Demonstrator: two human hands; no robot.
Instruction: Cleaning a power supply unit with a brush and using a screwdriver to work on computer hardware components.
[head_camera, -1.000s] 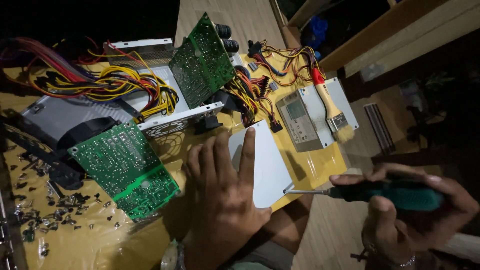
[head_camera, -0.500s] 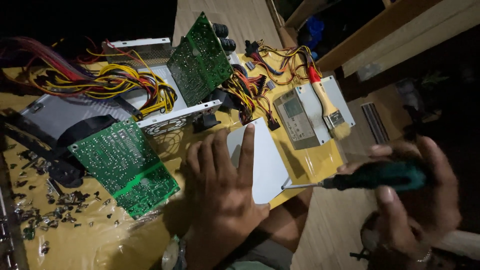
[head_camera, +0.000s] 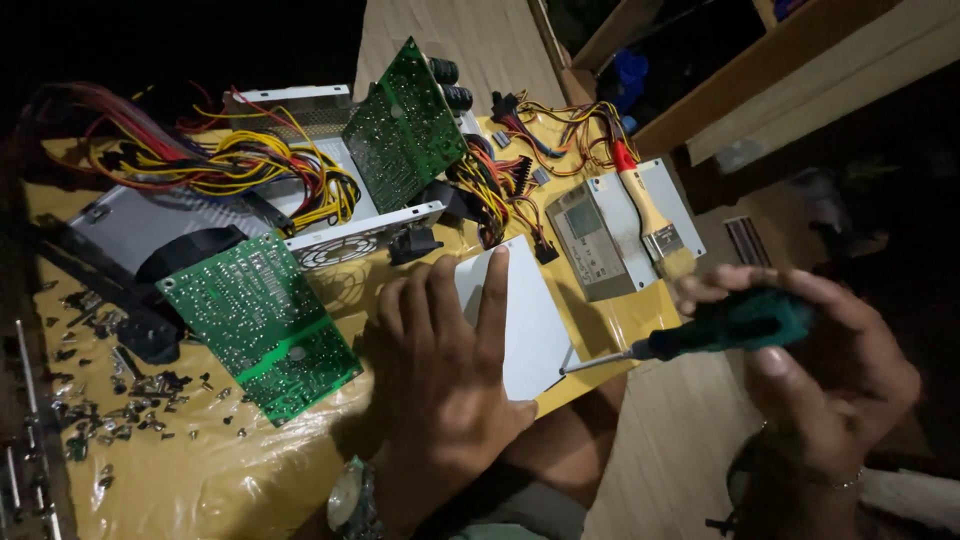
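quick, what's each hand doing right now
Left hand: open, fingers spread, lying flat on the white panel.
Right hand: closed around the green-handled screwdriver, its tip at the panel's edge.

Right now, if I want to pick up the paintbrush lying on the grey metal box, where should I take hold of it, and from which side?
Probably best to take the paintbrush by its pale wooden handle, coming from above. The handle lies flat and bare on the grey metal box; the red end sits among wires, and the bristles overhang the box's near edge.

The left hand (head_camera: 445, 375) lies flat, palm down, fingers spread. The right hand (head_camera: 820, 365) is raised, fingers curled closed.
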